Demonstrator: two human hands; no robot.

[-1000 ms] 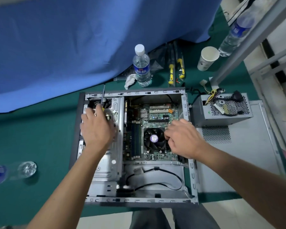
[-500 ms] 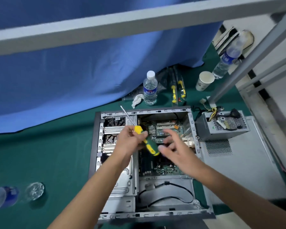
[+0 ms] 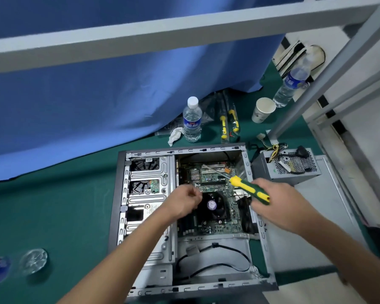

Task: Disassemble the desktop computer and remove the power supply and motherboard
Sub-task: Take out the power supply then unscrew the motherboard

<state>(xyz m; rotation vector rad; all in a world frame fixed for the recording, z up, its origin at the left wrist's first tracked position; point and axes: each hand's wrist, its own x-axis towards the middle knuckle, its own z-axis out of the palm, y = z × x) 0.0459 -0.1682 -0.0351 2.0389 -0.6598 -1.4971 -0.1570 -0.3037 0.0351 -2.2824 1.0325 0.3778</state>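
Fingers (image 3: 258, 189) of right hand (image 3: 281, 200) wrapped round screwdriver (image 3: 248, 188), left hand (image 3: 182, 201) loosely curled, empty; motherboard (image 3: 215, 176), centre frame inside case (image 3: 261, 227): likely stiff, fragile, lift by edges.

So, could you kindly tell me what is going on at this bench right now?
A person is stripping an open grey metal computer case lying on the green cloth. The right hand grips a yellow-and-green screwdriver above the green motherboard, which sits inside. The left hand hovers curled. The grey perforated power supply lies outside, beside the case.
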